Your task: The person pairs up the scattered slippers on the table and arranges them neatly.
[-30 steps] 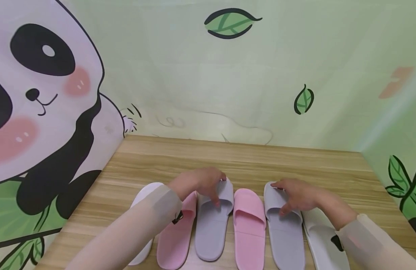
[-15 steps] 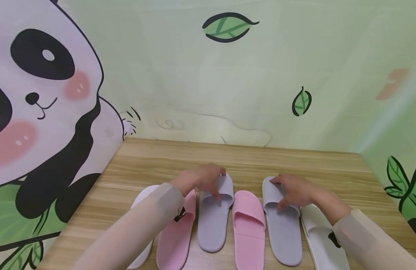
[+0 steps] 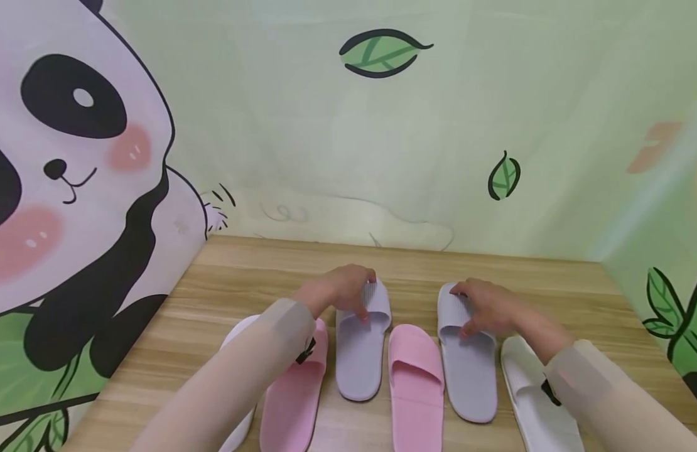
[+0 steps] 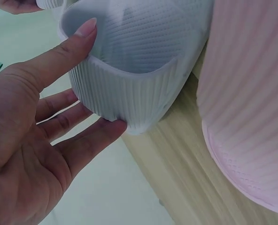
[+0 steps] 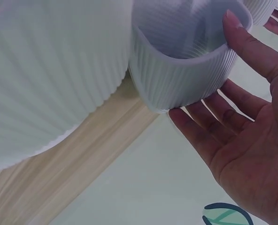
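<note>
My left hand grips the toe of a grey slipper left of centre. In the left wrist view, its thumb hooks inside the ribbed strap while the fingers press the front. The other grey slipper is held the same way by my right hand. Its thumb shows over the strap's edge in the right wrist view. Between the two grey slippers lies a pink slipper, set nearer to me.
Left of the left grey slipper lies another pink slipper, and beyond it a white slipper partly under my left forearm. A second white slipper is at the right. The wooden surface meets a printed wall behind.
Both hands have moved away from me toward the wall, taking the grey slippers with them. These now sit farther back than the pink and white slippers, which stay in place.
</note>
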`<state>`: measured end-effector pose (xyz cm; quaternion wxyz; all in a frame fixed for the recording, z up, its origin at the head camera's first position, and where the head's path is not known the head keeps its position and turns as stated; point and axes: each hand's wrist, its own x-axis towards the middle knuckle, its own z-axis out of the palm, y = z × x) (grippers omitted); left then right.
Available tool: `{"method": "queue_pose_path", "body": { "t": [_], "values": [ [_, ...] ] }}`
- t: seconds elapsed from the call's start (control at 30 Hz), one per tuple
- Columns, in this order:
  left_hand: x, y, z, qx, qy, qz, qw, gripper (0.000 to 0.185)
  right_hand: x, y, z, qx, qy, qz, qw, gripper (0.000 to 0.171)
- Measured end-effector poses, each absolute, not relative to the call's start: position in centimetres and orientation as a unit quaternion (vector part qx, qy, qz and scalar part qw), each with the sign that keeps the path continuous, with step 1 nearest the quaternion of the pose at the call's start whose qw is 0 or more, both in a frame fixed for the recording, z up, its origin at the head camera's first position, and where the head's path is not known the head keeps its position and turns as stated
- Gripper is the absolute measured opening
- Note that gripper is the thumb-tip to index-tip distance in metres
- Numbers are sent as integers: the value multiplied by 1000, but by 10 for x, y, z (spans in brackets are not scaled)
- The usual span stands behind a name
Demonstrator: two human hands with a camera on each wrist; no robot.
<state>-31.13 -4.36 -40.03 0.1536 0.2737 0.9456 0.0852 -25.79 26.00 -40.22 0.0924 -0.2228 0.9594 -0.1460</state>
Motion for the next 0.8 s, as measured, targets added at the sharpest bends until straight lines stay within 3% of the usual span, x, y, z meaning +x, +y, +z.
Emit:
{"method": "queue_pose_path", "body": {
  "t": [0.8],
  "values": [
    [-337, -30, -401, 250, 956, 85, 129, 79, -293, 255, -404, -174, 976, -88, 98, 81]
  ]
}}
